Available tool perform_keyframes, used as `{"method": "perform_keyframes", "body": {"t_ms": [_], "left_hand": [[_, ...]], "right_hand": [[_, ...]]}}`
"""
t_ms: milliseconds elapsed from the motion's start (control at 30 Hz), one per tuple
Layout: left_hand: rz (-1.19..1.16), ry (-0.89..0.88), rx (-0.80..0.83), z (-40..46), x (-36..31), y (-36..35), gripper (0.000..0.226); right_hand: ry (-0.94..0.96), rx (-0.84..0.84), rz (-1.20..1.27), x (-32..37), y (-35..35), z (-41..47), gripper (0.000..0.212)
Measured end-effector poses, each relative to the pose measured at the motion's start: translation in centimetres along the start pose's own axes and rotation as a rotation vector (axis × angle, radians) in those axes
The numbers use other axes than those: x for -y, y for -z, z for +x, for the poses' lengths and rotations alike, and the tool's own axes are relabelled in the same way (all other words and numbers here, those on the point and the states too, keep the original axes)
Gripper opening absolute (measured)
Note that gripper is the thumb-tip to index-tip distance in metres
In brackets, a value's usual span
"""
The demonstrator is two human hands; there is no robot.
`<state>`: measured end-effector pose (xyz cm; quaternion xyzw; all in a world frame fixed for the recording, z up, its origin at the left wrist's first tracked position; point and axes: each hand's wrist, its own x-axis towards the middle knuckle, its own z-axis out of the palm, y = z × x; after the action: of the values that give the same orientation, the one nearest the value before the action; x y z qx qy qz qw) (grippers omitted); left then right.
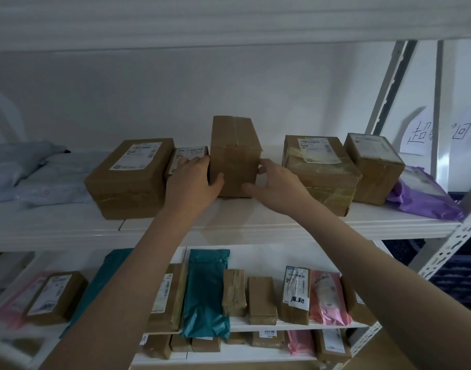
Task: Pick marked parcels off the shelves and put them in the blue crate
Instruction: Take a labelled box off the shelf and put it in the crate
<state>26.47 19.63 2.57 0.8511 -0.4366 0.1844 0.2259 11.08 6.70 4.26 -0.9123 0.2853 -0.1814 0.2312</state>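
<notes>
Two bare hands are on one upright cardboard box (233, 156) standing on the upper shelf (255, 225). The left hand (193, 180) holds its left side, fingers curled round the left edge and thumb laid across the front face. The right hand (275, 182) meets its right side, thumb touching the lower front face and fingers reaching round the right edge; how firmly they close on the box cannot be told. The box stands taller than its neighbours, its base on the shelf, taped seams showing, no label visible on the faces in view.

Left of the box, just behind the left hand, lies a small labelled parcel (187, 156), and beyond it a large flat carton (130, 177) with a white label on top. Further left of the box lie pale grey soft bags (29, 166). Right of the box, near the right hand, sits a wide taped carton (319, 169) with a label, then a cube-shaped carton (373, 166), then a purple mailer bag (423, 193) at the shelf end. A handwritten paper sign (437, 134) hangs beyond the frame upright, right of the box.

Below the box, the lower shelf (282, 327) carries teal bags (206, 292), small brown parcels, pink bags, and a labelled parcel with a handwritten white tag (295, 292). No blue crate can be identified with certainty.
</notes>
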Motion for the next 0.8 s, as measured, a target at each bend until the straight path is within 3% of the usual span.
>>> {"method": "perform_keyframes", "body": {"t_ms": [167,400,500,600,800], "left_hand": [[-0.101,-0.005,-0.034,-2.5,-0.7,0.5,0.031],[-0.330,0.002,0.020,-9.7,-3.6,1.9,0.029],[-0.313,0.064,0.057,-10.2,-4.3,1.8,0.057],[-0.218,0.012,0.035,-9.2,-4.7,2.5,0.078],[-0.100,-0.103,-0.011,-7.3,-4.4,3.9,0.063]], "right_hand": [[0.022,-0.022,0.030,0.0,0.4,-2.6,0.064],[0.061,-0.212,-0.025,-1.8,2.0,-9.4,0.061],[0.068,-0.250,-0.059,-2.6,2.4,-10.2,0.062],[0.072,-0.250,-0.091,-3.0,2.4,-9.7,0.063],[0.031,-0.238,-0.106,-4.3,1.8,-9.5,0.053]]}}
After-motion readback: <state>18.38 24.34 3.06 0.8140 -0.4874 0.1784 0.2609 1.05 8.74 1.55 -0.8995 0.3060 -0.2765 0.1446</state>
